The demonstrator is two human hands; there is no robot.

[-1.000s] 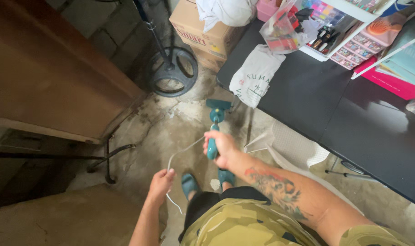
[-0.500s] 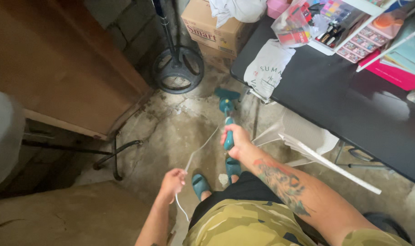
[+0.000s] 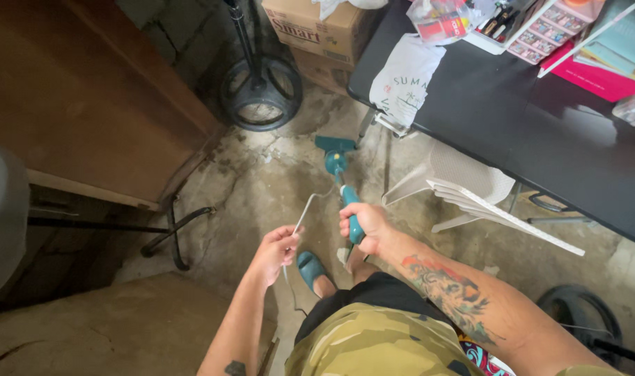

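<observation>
A teal plastic stick vacuum (image 3: 336,161) is being gripped by the right hand (image 3: 365,224); the left hand (image 3: 277,249) is pinching its thin white cord (image 3: 304,211), probably keeping it clear.

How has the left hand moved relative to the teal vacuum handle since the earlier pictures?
Yes. The left hand, pinching the white cord, has come up and closer to the right hand on the teal handle.
</observation>
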